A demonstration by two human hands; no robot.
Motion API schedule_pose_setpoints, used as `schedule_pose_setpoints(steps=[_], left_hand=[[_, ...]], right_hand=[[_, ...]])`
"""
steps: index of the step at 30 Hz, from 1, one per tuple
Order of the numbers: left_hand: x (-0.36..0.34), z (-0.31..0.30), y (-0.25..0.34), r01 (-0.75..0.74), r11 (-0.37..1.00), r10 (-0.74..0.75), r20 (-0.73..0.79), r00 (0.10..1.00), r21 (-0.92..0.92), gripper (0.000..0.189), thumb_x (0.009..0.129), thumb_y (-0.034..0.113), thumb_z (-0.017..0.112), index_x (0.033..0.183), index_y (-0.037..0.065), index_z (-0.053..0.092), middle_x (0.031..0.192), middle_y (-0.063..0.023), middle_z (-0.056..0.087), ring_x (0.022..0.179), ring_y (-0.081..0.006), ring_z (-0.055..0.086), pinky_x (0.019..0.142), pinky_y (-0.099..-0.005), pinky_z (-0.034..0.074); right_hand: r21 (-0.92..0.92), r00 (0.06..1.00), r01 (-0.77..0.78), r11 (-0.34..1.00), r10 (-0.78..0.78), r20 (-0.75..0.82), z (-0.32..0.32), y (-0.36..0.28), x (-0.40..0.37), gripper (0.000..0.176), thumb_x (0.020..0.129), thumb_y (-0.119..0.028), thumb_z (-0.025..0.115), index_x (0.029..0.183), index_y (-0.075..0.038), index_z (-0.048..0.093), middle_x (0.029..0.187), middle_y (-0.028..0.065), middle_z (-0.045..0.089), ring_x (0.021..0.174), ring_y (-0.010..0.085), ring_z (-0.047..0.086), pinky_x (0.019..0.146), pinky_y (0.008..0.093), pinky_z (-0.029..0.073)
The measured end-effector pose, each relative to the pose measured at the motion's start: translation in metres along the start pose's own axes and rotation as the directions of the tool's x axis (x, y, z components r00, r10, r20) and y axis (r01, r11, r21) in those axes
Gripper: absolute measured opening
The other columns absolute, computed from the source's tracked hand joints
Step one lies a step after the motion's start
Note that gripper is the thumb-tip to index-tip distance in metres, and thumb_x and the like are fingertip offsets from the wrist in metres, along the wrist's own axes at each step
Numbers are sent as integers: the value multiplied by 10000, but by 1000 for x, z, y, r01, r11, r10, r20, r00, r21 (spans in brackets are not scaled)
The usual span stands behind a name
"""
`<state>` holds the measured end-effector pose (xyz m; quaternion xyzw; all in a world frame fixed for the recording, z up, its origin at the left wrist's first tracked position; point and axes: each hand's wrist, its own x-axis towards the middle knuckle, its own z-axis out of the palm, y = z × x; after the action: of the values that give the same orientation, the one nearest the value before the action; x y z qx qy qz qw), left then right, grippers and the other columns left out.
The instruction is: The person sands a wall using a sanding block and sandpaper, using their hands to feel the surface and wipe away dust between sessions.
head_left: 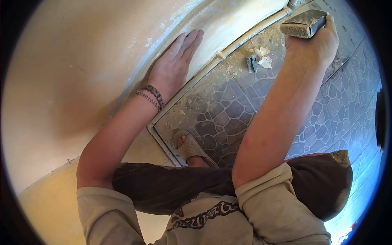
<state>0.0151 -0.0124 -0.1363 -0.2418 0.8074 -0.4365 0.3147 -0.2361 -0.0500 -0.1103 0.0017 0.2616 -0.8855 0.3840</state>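
Resting the left hand against the pale wall, palm side in, fingers straight and close together, gripping nothing, just beside a patchy bluish band. And out to the right, well apart from it, holding a worn, dark-sided block in the right hand, wrapped around it with the rough tan end facing out. Cannot tell from here how hard the left palm bears on the wall. Just to the right of that hand, a thin pipe along the wall's foot; between the two hands, pale flakes and a dark scrap down on the patterned floor. To do this well, best to lay the whole length of the fingers on the wall, not the tips alone, lightly enough to feel ridges. Over on the right, wise to grip the block by its sides, leaving a broad face free, and to mind its corners around that pipe.
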Motion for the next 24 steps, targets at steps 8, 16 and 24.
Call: schedule_pose_setpoints(steps=[8,16,24], left_hand=[[-19,-4,11,-29,997,31,33,999,-78,641,909,298,470,1440,-38,342,1528,-156,291,1435,-278,229,1189,-417,119],[-6,-14,8,28,992,-16,100,995,-120,677,896,279,472,1477,-6,276,1559,-134,229,1453,-240,182,1201,-380,101],[-107,57,35,-253,964,264,170,950,-84,681,905,221,425,1519,49,184,1600,-36,146,1462,-177,151,1202,-350,96]], right_hand=[[-4,999,33,999,-33,-40,7,2,-5,279,1000,-260,430,1054,-15,551,974,117,628,835,258,640,789,393,543],[63,991,-38,997,30,132,-12,10,-5,258,997,-247,432,1033,-16,542,930,103,623,771,245,640,733,373,556],[-82,984,-29,996,14,-179,-11,-2,11,453,998,-223,427,1349,51,349,1287,165,490,1173,295,533,978,443,463]])
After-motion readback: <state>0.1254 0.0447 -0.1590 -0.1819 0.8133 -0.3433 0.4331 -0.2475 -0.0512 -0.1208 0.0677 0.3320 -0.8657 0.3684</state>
